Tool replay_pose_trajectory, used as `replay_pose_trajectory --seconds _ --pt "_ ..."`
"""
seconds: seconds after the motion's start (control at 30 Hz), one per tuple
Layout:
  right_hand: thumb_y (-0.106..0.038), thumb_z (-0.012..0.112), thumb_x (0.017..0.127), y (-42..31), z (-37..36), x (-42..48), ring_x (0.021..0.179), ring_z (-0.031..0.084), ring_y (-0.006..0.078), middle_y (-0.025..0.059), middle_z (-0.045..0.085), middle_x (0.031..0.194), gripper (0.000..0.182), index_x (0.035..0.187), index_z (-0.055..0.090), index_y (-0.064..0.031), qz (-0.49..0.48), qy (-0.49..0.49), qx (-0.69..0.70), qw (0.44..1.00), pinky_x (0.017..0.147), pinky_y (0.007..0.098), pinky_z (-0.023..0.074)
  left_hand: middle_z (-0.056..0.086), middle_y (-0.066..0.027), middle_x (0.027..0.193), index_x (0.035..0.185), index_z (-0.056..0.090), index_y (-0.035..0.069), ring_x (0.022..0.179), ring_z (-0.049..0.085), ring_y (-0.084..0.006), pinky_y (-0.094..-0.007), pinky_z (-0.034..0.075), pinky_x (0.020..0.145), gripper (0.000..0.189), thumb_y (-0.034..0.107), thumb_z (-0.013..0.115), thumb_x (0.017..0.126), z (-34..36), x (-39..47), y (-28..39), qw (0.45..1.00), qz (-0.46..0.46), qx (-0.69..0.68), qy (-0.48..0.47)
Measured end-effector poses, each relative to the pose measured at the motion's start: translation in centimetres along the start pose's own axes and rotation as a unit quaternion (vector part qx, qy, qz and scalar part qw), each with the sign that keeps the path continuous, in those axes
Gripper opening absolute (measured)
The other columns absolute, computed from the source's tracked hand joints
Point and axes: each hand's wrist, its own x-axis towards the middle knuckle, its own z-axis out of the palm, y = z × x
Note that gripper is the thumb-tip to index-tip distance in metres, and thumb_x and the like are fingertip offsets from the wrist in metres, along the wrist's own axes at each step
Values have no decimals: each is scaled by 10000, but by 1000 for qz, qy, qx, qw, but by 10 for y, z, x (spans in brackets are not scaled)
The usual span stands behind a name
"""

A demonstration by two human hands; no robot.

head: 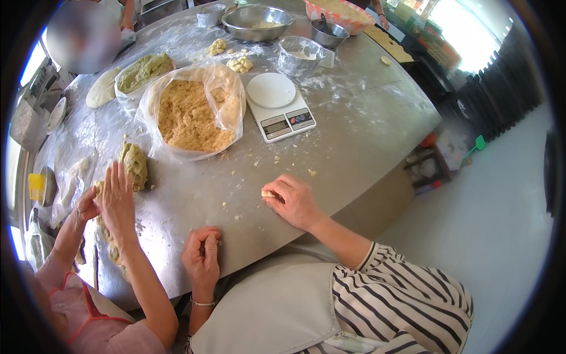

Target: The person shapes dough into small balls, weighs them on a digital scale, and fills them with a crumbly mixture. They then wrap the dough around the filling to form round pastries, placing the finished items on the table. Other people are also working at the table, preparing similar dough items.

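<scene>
My right hand rests on the steel table, its thumb and fingers pinched around a small pale piece of dough. Near the table's front edge, my left hand is curled into a loose fist, with nothing visible in it. Beyond my hands, a clear plastic bag of crumbly golden-brown filling stands open. Just right of the bag is a white digital kitchen scale with its round pan bare. Small crumbs are scattered on the metal between the scale and my hands.
At left, a co-worker's hands press dough beside a greenish dough lump. A bag of green filling, dough pieces, a floury metal pot and a steel bowl stand farther back. Other people are across the table.
</scene>
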Motion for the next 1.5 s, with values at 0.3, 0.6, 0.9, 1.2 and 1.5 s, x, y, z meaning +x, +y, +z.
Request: replay_pose_trajectory --seconds 0.3,0.6,0.9,1.2,1.5 --pt "-158 803 879 -2 1 -3 858 678 245 38 634 977 275 1110 654 -150 57 -16 21 998 746 384 566 687 -58 982 1029 685 -15 820 626 -105 -247 517 744 167 98 573 1081 -5 -1 -1 999 7 29 -20" --pt "-151 791 879 -1 1 -1 901 682 233 21 647 999 258 1117 691 -167 -2 -10 0 1000 769 371 573 671 -68 1010 1081 668 -3 862 658 -120 -254 532 759 124 51 556 1078 0 -1 2 1000 -23 -1 10" --pt "-155 801 878 0 0 2 851 682 224 22 653 963 231 1078 684 -155 21 -12 -1 1000 728 363 569 667 -66 963 1023 657 -4 829 637 -119 -251 526 744 128 79 575 1075 -1 -1 -1 999 -40 -7 5" --pt "-155 800 885 -4 -1 3 823 682 221 15 651 950 227 1080 686 -163 20 -3 -17 1000 715 354 566 670 -99 941 940 588 5 805 589 -138 -280 499 771 230 133 485 1101 -2 -2 -1 998 -49 -40 29" --pt "-162 753 911 1 1 2 890 669 270 37 639 964 169 1052 662 -138 28 -16 24 999 772 397 561 664 -105 931 968 605 15 851 642 -169 -290 531 774 246 145 454 1113 -5 -5 -11 996 -66 -33 41"
